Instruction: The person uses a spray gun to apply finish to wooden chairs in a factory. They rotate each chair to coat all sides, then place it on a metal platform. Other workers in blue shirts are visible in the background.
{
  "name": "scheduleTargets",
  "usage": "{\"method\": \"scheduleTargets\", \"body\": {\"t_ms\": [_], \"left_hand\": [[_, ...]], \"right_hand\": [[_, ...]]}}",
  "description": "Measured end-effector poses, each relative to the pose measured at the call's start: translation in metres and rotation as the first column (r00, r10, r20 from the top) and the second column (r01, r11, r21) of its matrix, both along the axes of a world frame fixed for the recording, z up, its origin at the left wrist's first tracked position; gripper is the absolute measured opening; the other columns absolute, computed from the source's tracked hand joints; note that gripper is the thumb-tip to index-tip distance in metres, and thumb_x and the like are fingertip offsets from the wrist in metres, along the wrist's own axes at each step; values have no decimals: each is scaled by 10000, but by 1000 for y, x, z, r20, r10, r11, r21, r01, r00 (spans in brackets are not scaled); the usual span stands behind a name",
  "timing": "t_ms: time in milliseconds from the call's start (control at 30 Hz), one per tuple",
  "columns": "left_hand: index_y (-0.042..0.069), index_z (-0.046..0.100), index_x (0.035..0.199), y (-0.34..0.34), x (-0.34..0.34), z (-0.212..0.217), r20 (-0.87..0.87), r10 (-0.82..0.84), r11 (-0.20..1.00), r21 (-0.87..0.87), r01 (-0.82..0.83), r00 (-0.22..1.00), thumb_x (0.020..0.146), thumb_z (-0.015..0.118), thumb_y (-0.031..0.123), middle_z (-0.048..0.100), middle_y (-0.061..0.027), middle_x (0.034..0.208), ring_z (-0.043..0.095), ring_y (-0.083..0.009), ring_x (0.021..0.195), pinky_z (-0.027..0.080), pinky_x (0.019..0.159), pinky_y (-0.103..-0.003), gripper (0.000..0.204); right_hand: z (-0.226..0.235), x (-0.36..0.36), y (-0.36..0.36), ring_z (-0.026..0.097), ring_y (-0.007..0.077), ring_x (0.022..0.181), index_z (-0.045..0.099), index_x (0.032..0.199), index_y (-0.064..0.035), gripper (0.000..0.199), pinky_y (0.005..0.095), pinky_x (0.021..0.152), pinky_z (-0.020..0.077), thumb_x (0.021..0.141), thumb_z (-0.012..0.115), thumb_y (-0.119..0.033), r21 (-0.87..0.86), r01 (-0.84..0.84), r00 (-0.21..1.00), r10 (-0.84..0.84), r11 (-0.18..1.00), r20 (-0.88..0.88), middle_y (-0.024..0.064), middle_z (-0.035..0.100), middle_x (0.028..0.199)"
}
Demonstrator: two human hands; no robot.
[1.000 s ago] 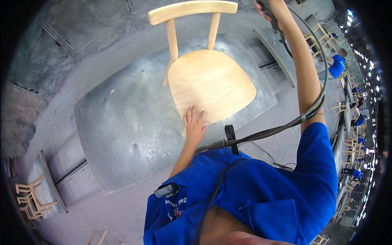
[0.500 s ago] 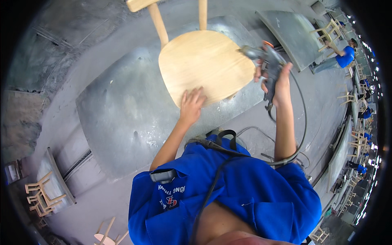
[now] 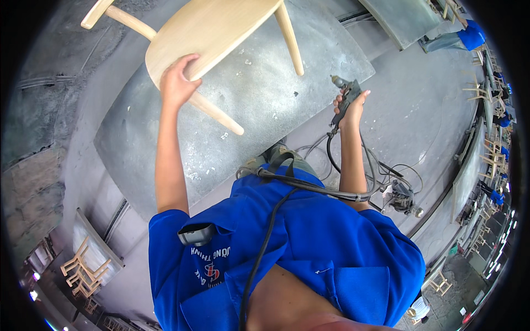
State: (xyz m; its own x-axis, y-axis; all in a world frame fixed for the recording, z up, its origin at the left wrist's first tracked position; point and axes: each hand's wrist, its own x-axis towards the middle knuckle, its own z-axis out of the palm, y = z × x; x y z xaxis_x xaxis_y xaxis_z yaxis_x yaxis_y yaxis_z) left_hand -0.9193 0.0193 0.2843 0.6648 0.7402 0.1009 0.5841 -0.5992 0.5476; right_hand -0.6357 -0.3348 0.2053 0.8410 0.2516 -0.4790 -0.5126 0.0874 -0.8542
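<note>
A pale wooden chair (image 3: pixel 207 33) is tipped on its side over a grey metal-topped table (image 3: pixel 138 154), its legs pointing right and toward me. At the seat's near left edge, my left hand (image 3: pixel 179 83) grips the rim, thumb and fingers on either side. Off the table's right edge, my right hand (image 3: pixel 353 114) is wrapped round the handle of a dark spray gun (image 3: pixel 348 98), whose nozzle points up and away from the chair. From the gun's handle a black hose (image 3: pixel 330 149) hangs down. The chair's top part runs out of view.
Looped hoses and a metal fitting (image 3: pixel 402 199) lie on the floor at right. Another grey table (image 3: pixel 406 22) stands at far right, with a person in blue (image 3: pixel 471 36) beside it. Wooden chairs (image 3: pixel 83 270) are stacked at lower left; more chairs and workers line the right side.
The chair has swung from seat facing up to tilted on edge, moving left, with its legs now showing. My left hand went from lying on the seat to gripping its rim. The spray gun has drawn back.
</note>
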Motion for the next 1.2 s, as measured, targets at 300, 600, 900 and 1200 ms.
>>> {"method": "scheduleTargets", "body": {"t_ms": [300,600,900,1200], "left_hand": [[276,700,1298,56,15,9,-122,154,922,375,-98,981,723,816,220,730,0,1243,692,-184,1131,543,937,-330,590],[263,673,1346,103,25,19,-175,192,959,243,-147,966,702,838,607,721,-25,1269,684,-209,1162,545,954,-354,748],[260,680,1336,121,26,21,-129,183,962,231,-150,975,715,784,675,726,-19,1255,679,-202,1162,527,953,-330,754],[251,709,1302,124,20,16,-72,206,959,212,-186,976,864,580,728,731,-19,1239,674,-204,1147,485,982,-318,660]], "right_hand": [[-129,5,20,522,156,467,603,840,-75,769,283,413,350,960,348,-791,-408,-112,993,84,906,-87,27,523,595],[-116,1,247,544,146,484,558,955,-28,716,261,398,356,1012,362,-714,226,-122,991,130,967,-22,50,564,643],[-106,-12,249,565,130,488,613,971,-19,742,254,390,353,1009,366,-717,-47,-190,982,190,981,-15,35,560,615],[-103,-85,315,553,142,504,573,995,-33,795,254,396,366,995,262,-764,417,-400,856,495,817,-149,34,547,628]]}}
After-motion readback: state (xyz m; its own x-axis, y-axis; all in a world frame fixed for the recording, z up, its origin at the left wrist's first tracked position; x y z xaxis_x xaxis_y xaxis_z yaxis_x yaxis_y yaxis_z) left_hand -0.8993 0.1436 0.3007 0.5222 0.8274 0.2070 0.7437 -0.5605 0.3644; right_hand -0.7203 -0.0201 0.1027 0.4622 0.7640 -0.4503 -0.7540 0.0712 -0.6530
